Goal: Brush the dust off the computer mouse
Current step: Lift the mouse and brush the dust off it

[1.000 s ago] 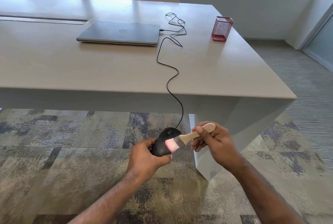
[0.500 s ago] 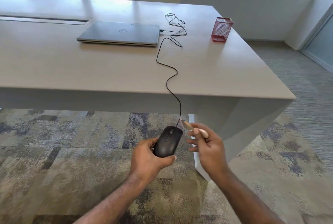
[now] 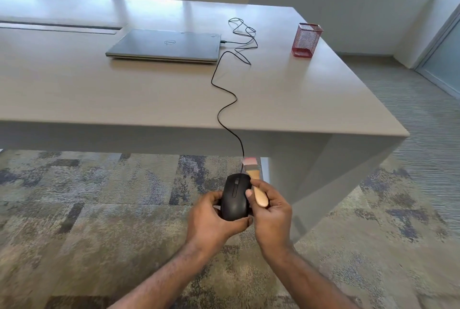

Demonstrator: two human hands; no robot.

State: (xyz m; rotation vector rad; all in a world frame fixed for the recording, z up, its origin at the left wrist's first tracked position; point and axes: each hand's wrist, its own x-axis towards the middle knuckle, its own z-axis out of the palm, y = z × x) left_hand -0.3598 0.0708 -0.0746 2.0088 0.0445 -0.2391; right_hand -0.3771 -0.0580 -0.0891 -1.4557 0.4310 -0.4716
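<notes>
The black computer mouse [image 3: 235, 196] is held in the air in front of the surface [image 3: 286, 99], above the carpet, top side up. The left hand [image 3: 211, 219] cups it from below and left, its grip clenched around the body. The right hand [image 3: 271, 214] grasps a wooden brush [image 3: 255, 181] just beside the mouse's right edge, with the pink bristles pointing away from the person. The cable [image 3: 225, 99] runs up over the surface's edge to the closed laptop [image 3: 164, 45].

Both bare arms reach forward and meet in the near middle. The left hand [image 3: 209, 219] curls its fingers shut around something. The right hand [image 3: 272, 211] sits just beside it, closed with its thumb on top.
</notes>
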